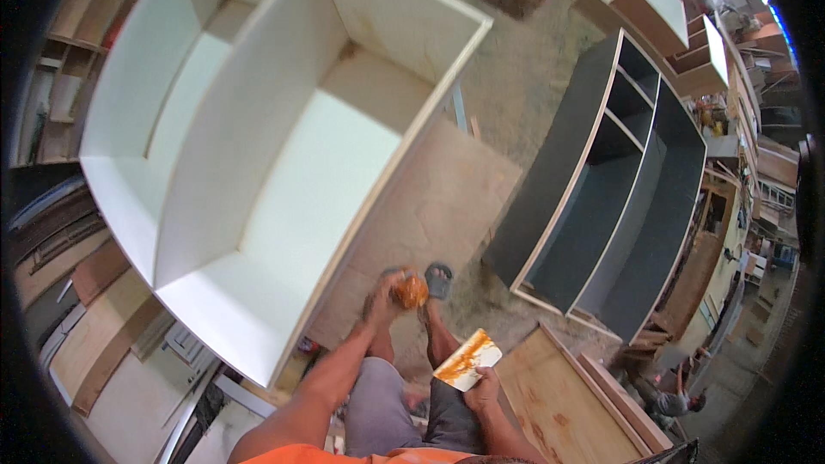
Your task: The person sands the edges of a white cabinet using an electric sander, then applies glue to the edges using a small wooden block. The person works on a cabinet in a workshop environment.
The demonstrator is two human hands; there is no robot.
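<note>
My left hand (385, 296) reaches forward beside the white cabinet, its fingers closed round a rounded thing coated in shiny orange-brown paste (413, 292). Whether that thing is a lump or a small container, I cannot tell. In my right hand (483, 390), close to my right thigh, is a flat white rectangular sheet (468, 361) smeared with the same coloured paste. The large white cabinet (284, 112) lies to the left of my arms, its divided open side facing up. Both hands are apart from it.
A dark grey cabinet (550, 146) with several compartments lies to the right. Plywood (455, 189) covers the floor between the cabinets. A shallow wooden panel (559, 395) rests by my right arm. Wooden boxes (649, 0) stand far right; another person (670, 399) is lower right.
</note>
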